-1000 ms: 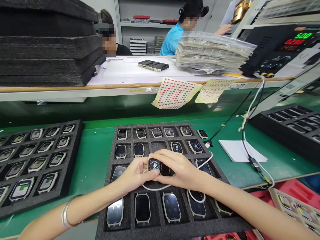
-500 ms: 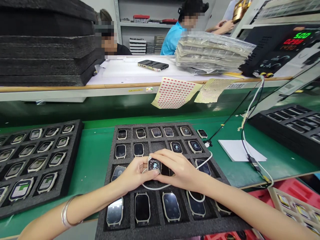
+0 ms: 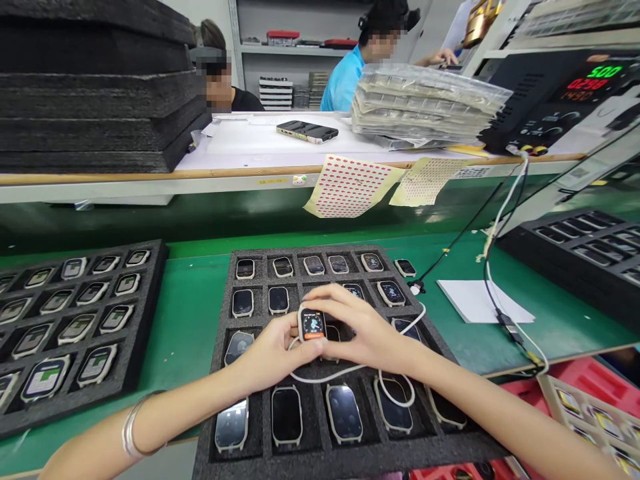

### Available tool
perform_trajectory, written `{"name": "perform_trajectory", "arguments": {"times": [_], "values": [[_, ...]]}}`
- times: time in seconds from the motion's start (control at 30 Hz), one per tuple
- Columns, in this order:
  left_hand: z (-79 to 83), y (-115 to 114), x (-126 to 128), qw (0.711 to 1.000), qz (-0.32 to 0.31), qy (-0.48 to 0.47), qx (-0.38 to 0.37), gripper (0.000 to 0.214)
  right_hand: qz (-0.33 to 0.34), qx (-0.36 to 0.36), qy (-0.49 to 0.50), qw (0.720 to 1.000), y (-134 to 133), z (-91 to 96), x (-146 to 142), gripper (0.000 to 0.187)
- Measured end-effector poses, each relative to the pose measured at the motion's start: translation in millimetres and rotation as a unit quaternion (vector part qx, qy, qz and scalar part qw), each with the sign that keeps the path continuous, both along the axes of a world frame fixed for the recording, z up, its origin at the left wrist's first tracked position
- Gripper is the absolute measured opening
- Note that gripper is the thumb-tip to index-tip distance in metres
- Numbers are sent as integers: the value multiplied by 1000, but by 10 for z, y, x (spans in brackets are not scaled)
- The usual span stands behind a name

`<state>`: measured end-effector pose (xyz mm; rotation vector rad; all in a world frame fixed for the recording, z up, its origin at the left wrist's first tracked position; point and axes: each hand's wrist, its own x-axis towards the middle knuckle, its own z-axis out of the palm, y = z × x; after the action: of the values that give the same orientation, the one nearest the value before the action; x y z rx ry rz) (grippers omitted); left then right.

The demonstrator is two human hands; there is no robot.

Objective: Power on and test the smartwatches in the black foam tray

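A smartwatch point(image 3: 313, 323) without a strap is held up over the foam tray point(image 3: 235, 373), its screen lit with a dial and an orange bar at the bottom. My left hand point(image 3: 283, 347) grips it from the left, thumb at its lower edge. From the right, my right hand point(image 3: 357, 327) closes on it, fingertips at the top edge and thumb near the bottom corner. A white cable point(image 3: 333, 378) loops out beneath my hands and across the tray; where it ends behind the watch is hidden. More watches point(image 3: 287, 415) lie in the tray's compartments around my hands.
Another foam tray of watches point(image 3: 45, 380) lies left, and a third tray point(image 3: 575, 247) right. A single watch point(image 3: 405, 268) and white paper point(image 3: 483, 301) rest on the green mat. Stacked black foam point(image 3: 100, 100), a phone point(image 3: 307, 131) and a power supply point(image 3: 560, 100) occupy the shelf. Two people sit beyond.
The watch has shifted slightly and tilted a little in my hands; an orange bar now shows on its screen. My right fingers have lifted, and the white cable has moved slightly.
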<state>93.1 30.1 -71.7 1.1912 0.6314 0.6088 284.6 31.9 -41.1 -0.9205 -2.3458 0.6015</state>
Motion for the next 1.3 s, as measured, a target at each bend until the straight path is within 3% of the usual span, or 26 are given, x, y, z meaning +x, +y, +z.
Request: {"name": "perform_trajectory", "arguments": {"times": [0.13,0.3,0.47,0.6,0.73,0.87,1.0,1.07,1.2,1.3], "values": [[22,-64,-46,997,-66,40,-31,37,-66,-34,-24,997,237,-1,127,37],[76,-99,-190,997,-57,45,-37,27,-76,34,-156,984,363,-31,173,37],[33,-133,-314,998,2,39,-53,28,6,71,-227,971,413,90,-210,25],[3,-158,-338,997,52,7,-65,25,45,82,-306,947,508,60,-572,21],[-10,-143,-343,994,67,-6,-87,23,34,71,-304,949,594,13,-650,20],[-28,-99,-351,990,75,-34,-118,24,18,31,-263,964,678,87,-499,31],[-35,-64,-357,987,69,-45,-138,24,-12,-61,-100,993,597,237,-337,35],[-38,-56,-355,988,67,-44,-135,28,9,-83,-34,996,476,273,-313,37],[-41,-54,-358,991,58,-39,-117,40,79,-22,-83,993,255,214,-358,40],[-43,-56,-363,993,69,-28,-92,39,83,30,-148,985,212,137,-378,39]]}}
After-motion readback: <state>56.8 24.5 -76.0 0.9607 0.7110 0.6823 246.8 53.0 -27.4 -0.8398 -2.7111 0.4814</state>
